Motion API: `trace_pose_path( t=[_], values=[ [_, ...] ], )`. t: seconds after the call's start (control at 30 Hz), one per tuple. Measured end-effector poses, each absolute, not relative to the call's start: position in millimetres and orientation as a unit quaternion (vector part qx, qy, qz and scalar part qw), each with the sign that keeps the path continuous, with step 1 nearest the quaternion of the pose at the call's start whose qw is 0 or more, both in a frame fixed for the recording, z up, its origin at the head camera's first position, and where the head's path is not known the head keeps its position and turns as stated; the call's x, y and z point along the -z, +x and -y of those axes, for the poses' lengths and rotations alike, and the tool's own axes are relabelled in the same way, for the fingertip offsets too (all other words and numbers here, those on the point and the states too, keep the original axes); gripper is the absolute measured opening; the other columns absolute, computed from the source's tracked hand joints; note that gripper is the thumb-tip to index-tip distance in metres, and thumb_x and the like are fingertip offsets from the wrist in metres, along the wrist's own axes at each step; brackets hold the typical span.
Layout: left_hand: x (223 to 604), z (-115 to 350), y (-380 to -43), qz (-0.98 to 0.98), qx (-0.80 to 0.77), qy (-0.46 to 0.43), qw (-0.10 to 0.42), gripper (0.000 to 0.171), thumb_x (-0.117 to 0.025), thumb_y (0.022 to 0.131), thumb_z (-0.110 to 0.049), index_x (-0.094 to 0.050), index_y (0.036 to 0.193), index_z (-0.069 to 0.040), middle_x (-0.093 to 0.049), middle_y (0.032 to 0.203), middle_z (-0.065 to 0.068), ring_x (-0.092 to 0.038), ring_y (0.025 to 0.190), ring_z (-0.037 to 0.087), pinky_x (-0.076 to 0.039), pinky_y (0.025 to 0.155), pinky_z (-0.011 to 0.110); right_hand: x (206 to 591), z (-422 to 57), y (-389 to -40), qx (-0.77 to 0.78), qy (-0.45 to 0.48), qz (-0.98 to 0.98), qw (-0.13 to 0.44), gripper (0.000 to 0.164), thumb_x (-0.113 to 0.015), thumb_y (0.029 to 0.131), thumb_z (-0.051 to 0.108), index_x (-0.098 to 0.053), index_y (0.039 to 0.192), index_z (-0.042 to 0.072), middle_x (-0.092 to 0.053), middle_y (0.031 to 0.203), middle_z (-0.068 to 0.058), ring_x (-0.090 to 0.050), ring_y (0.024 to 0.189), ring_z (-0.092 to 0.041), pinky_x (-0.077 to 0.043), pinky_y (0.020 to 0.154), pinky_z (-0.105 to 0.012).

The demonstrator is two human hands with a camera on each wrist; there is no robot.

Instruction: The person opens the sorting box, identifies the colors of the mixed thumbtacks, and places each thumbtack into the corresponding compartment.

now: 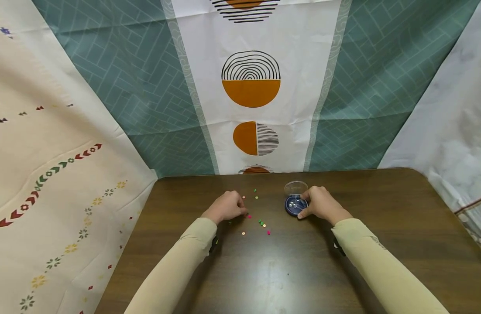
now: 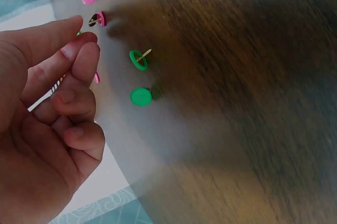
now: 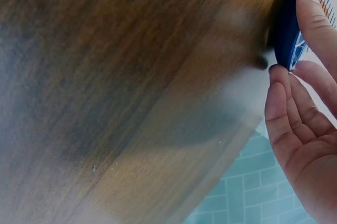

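My left hand [image 1: 228, 206] is low over the table, its thumb and index fingertips close together right beside a pink thumbtack [image 2: 102, 18]. A speck of green shows between those fingertips; I cannot tell whether they pinch anything. Two green thumbtacks [image 2: 141, 97] lie near that hand, one with its pin up. With my right hand [image 1: 322, 204] I grip the edge of a round dark blue case [image 3: 286, 32], thumb on top and fingers at its side. Its clear lid [image 1: 296, 188] stands open at the back, and a few small pale pieces lie inside.
Several pink, green and pale thumbtacks are scattered between the hands, including a pink one [image 1: 269, 233] toward the front. The brown wooden table [image 1: 382, 209] ends at a patterned curtain [image 1: 260, 144] behind. Cloth [image 1: 67, 196] hangs on the left.
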State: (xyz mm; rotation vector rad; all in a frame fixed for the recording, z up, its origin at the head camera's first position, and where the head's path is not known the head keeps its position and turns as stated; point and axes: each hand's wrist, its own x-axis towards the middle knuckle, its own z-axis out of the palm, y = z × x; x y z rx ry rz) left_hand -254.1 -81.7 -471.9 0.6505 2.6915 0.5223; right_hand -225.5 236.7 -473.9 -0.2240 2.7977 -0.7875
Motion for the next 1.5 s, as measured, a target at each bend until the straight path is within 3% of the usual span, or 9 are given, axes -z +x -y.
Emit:
trace_pose_path(
  t=[0.57,1.0,1.3,1.5],
  values=[
    [471,94,-258,-0.949,-0.178,0.196,0.172,0.015,-0.062,0.083,-0.018,-0.072,0.071,-0.016,-0.064,0.066,-0.007,-0.053,0.056,0.009,-0.044,0.055,0.025,473,-233,-225,0.270,-0.079,-0.953,0.108,0.071,-0.089,0.055,0.036,-0.067,0.112,0.001,-0.067,0.113,-0.017,-0.062,0.098,-0.026,-0.050,0.086,-0.044],
    [476,97,-260,-0.944,-0.202,0.201,0.166,0.020,-0.058,0.088,-0.016,-0.070,0.073,-0.014,-0.060,0.063,-0.005,-0.047,0.053,0.009,-0.040,0.051,0.024,472,-234,-223,0.267,-0.079,-0.955,0.102,0.070,-0.089,0.055,0.034,-0.067,0.112,0.001,-0.067,0.112,-0.017,-0.062,0.099,-0.027,-0.050,0.086,-0.045],
    [480,99,-259,-0.931,-0.244,0.211,0.170,0.019,-0.054,0.095,-0.019,-0.071,0.088,-0.013,-0.069,0.080,-0.001,-0.049,0.059,0.008,-0.042,0.053,0.023,476,-234,-222,0.265,-0.080,-0.955,0.102,0.070,-0.089,0.055,0.035,-0.067,0.112,0.000,-0.067,0.112,-0.018,-0.062,0.096,-0.026,-0.050,0.086,-0.045],
    [478,102,-258,-0.937,-0.236,0.196,0.168,0.009,-0.068,0.085,-0.025,-0.070,0.080,-0.018,-0.067,0.074,-0.005,-0.054,0.057,0.010,-0.046,0.052,0.026,476,-234,-221,0.266,-0.082,-0.955,0.100,0.070,-0.089,0.055,0.035,-0.067,0.112,0.000,-0.067,0.112,-0.018,-0.062,0.096,-0.026,-0.050,0.085,-0.045]
  ],
)
